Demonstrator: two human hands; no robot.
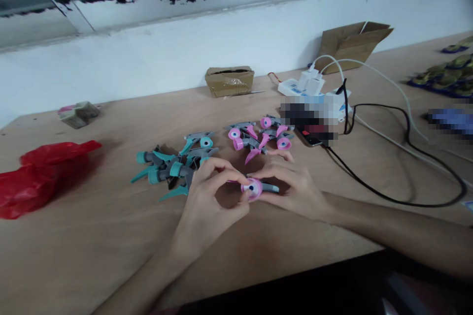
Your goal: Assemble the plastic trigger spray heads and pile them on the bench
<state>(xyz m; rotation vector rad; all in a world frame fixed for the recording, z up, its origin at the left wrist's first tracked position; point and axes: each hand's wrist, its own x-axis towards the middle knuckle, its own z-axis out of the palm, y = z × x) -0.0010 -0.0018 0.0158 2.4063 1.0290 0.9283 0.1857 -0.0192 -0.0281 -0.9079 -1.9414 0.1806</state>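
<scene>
Both hands meet over the middle of the wooden table (92, 236) on one pink and grey spray trigger head (254, 188). My left hand (209, 202) pinches its pink round collar with thumb and fingertips. My right hand (291, 187) wraps round the grey body from the right. Behind my left hand lies a pile of teal and grey spray heads (173, 165). Behind my right hand lies a small pile of pink and grey spray heads (260, 135).
A crumpled red plastic bag (40, 174) lies at the left. A small taped cardboard box (229, 81) and an open carton (351, 44) stand by the wall. A white power strip (310, 86) with chargers feeds black and white cables (402, 157) looping across the right side.
</scene>
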